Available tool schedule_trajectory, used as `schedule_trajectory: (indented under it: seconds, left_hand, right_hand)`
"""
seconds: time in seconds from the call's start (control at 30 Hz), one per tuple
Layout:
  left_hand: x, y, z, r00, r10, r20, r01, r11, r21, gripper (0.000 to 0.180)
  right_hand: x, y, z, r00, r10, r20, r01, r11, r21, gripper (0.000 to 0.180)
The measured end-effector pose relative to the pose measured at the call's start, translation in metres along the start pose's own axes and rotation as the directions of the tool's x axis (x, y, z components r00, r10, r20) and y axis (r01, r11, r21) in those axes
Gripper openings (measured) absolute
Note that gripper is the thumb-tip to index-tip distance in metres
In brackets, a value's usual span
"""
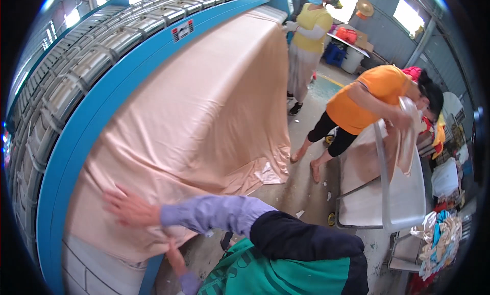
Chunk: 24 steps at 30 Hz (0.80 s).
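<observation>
A large beige-pink cloth [199,96] with a satiny sheen lies along the feed bed of a blue-framed machine, and its near side hangs in folds toward the floor. My right arm, in a lilac sleeve, stretches across to the left. At its end my right hand [133,208] rests flat on the cloth with the fingers spread, slightly blurred. Close to the lower edge, my left hand [176,258] grips the hanging border of the cloth; part of its fingers is hidden. A white patch [268,173] shows at the cloth's hanging lower corner.
Metal rollers run behind the machine's blue frame [109,98]. A masked person in yellow [314,27] stands at its far end. Another in orange [367,98] bends over a wheeled cart [403,198], handling beige cloth. Piled fabrics [441,244] lie at the right.
</observation>
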<state>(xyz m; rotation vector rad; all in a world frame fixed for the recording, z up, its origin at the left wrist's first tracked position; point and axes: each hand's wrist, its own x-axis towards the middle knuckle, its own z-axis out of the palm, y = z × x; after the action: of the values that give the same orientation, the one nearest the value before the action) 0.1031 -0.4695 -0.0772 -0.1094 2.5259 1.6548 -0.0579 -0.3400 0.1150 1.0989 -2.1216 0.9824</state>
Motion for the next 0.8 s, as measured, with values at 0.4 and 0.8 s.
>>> schedule_trajectory:
  seconds: [0.4,0.8]
  left_hand:
    - [-0.074,0.010,-0.111,0.945,-0.183,-0.270,0.016,0.852,-0.524,0.042]
    - [-0.022,0.133,-0.080,0.908,0.094,-0.408,-0.060,0.994,0.095,0.044]
  right_hand:
    - [-0.429,-0.002,-0.167,0.270,0.946,0.181,-0.958,0.283,-0.051,0.038]
    - [-0.703,-0.051,-0.296,-0.664,0.666,-0.338,-0.624,-0.246,0.741,0.049]
